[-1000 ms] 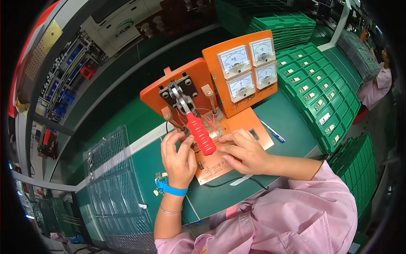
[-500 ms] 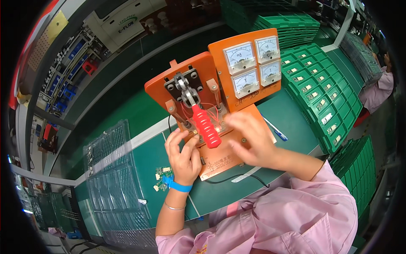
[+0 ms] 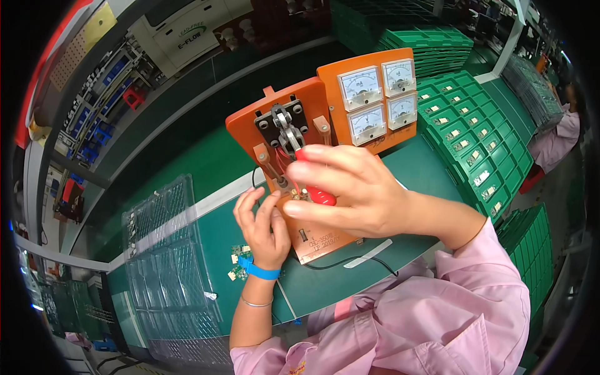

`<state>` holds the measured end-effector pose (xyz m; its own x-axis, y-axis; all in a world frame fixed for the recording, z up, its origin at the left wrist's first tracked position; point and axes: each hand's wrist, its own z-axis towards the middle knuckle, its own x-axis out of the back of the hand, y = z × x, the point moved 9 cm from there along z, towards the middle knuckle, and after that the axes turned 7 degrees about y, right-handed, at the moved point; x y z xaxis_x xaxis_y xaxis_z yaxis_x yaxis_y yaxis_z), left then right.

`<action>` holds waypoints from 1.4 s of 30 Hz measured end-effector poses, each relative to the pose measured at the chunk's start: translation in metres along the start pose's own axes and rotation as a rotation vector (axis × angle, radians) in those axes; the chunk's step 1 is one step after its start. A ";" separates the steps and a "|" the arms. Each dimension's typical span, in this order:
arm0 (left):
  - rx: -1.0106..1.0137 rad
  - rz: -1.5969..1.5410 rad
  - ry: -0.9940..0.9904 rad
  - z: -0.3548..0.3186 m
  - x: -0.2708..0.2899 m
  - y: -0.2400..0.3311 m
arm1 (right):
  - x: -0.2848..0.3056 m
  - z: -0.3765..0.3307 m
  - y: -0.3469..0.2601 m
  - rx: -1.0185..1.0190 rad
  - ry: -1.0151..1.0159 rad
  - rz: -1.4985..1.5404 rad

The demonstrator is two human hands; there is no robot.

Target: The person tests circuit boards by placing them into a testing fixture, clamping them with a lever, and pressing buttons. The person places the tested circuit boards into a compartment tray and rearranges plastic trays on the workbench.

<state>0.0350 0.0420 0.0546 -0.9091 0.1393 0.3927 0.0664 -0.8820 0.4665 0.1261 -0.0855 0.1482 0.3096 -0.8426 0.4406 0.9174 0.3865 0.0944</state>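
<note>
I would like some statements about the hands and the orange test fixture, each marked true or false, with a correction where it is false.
1. The right hand grips the red lever handle of the orange test fixture. True.
2. The left hand rests on the clear plastic trays. False: it is at the fixture's base; the clear plastic trays lie further left, untouched.
3. The left wrist wears a blue wrist strap. True.
4. The panel holds two dial meters. False: four dial meters show on it.
5. Green trays with small parts lie on the person's right. True.
</note>
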 end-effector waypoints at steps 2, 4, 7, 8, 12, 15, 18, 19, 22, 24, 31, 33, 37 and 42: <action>-0.001 -0.002 -0.007 0.001 0.000 0.000 | -0.002 0.005 0.002 0.007 -0.007 -0.009; -0.001 -0.006 -0.022 0.001 -0.001 -0.001 | -0.004 0.009 0.003 0.021 -0.022 -0.028; 0.006 -0.012 -0.046 0.000 -0.005 -0.001 | -0.004 0.010 0.003 0.021 -0.033 -0.019; 0.009 -0.017 -0.065 -0.001 -0.008 -0.001 | -0.004 0.010 0.003 0.011 -0.035 -0.004; 0.011 -0.027 -0.105 -0.003 -0.016 0.000 | -0.003 0.006 0.005 -0.016 -0.036 0.034; -0.016 -0.016 -0.105 -0.002 -0.018 0.003 | -0.002 0.003 0.007 -0.031 -0.018 0.053; -0.067 0.026 -0.101 0.001 -0.018 0.006 | 0.000 0.001 0.009 -0.043 -0.026 0.070; -0.094 0.047 -0.100 0.001 -0.018 0.008 | 0.001 0.000 0.009 -0.049 -0.029 0.077; -0.104 0.067 -0.097 -0.001 -0.019 0.008 | 0.005 0.000 0.010 -0.058 -0.026 0.090; -0.073 0.065 -0.092 -0.004 -0.018 0.007 | 0.009 0.001 0.010 -0.067 -0.013 0.100; -0.111 0.050 -0.096 -0.009 -0.018 0.011 | 0.018 -0.005 0.014 -0.114 0.049 0.084; -0.081 0.037 -0.097 -0.006 -0.019 0.009 | 0.019 -0.006 0.015 -0.118 0.045 0.078; -0.031 0.013 -0.108 -0.002 -0.023 0.002 | 0.019 -0.008 0.018 -0.133 0.025 0.078; 0.010 -0.013 -0.111 -0.004 -0.023 -0.002 | 0.020 -0.008 0.017 -0.154 -0.012 0.090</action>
<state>0.0546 0.0390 0.0411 -0.8585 0.2003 0.4720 0.0597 -0.8752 0.4801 0.1498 -0.0983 0.1513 0.3903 -0.8022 0.4518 0.9138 0.3975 -0.0837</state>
